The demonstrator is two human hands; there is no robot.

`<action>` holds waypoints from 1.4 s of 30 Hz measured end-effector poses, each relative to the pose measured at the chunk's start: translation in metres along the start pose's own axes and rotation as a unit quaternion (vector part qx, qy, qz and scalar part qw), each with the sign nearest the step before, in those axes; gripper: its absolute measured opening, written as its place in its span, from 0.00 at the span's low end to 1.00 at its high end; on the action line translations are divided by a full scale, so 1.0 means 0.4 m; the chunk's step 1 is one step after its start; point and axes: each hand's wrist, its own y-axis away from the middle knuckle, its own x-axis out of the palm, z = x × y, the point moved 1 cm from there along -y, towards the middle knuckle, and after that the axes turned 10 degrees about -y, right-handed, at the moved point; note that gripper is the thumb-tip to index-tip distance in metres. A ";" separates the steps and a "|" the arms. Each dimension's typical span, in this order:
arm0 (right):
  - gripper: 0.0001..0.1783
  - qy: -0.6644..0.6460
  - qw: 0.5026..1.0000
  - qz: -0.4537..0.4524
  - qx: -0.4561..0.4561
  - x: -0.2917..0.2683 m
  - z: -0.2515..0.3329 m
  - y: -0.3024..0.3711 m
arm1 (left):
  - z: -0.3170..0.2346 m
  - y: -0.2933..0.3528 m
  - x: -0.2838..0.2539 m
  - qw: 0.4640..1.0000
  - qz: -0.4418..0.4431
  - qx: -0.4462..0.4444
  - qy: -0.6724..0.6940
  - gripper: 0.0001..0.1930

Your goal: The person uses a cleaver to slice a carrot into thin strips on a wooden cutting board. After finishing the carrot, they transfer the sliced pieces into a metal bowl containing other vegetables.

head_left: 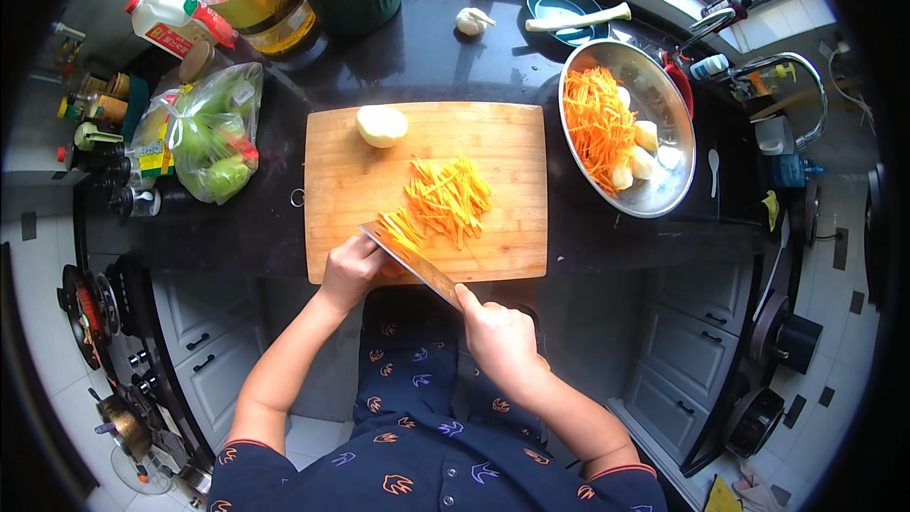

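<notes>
My right hand (500,337) is wrapped round the handle of a kitchen knife (422,267), whose blade slants across the front of the wooden cutting board (517,147). My left hand (351,267) is closed, fingers curled close to the blade. Under them shows a bit of orange carrot, mostly hidden by the fingers and knife. Cut carrot strips (400,232) lie along the blade's far side. Behind them a larger loose pile of carrot strips (450,197) rests mid-board. A pale peeled potato (382,125) sits near the board's far edge.
To the right, a metal bowl (675,156) holds shredded carrot and pale chunks. Behind are a garlic bulb (474,22) and a dark green dish (559,8). A plastic bag of green vegetables (216,137) lies left, below an oil jug (275,24). A faucet (815,95) stands far right.
</notes>
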 end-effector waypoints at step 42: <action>0.21 0.020 1.000 0.015 -0.008 -0.027 0.007 -0.019 | 0.001 0.003 0.000 1.000 -0.004 0.002 -0.015 0.12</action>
